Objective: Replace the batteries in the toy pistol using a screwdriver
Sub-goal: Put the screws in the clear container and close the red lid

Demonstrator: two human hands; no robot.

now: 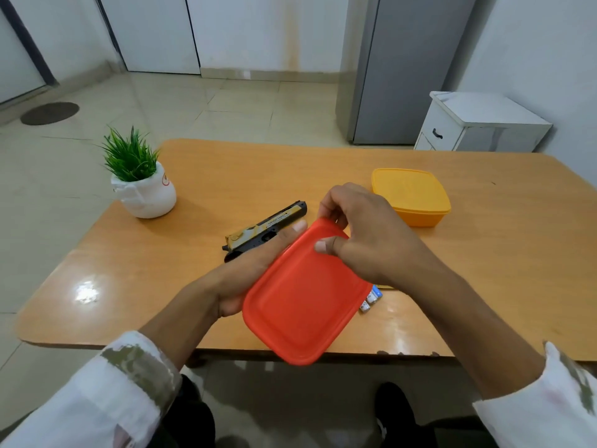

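Note:
I hold a red plastic box with its lid (pixel 300 295) tilted above the table's front edge. My left hand (pixel 252 270) supports its left side, fingers stretched along the rim. My right hand (pixel 365 237) grips the far corner of the lid, thumb on top and fingers curled over the edge. The black and gold toy pistol (pixel 265 229) lies flat on the table just beyond my left fingers. Two or three small batteries (pixel 371 299) peek out from under the box's right side. No screwdriver shows in the frame.
A closed yellow box (pixel 410 195) stands on the wooden table (pixel 161 270) to the right rear. A potted green plant (pixel 142 182) sits at the table's left corner. Beyond the table are a grey fridge (pixel 403 69) and a white cabinet (pixel 478 124).

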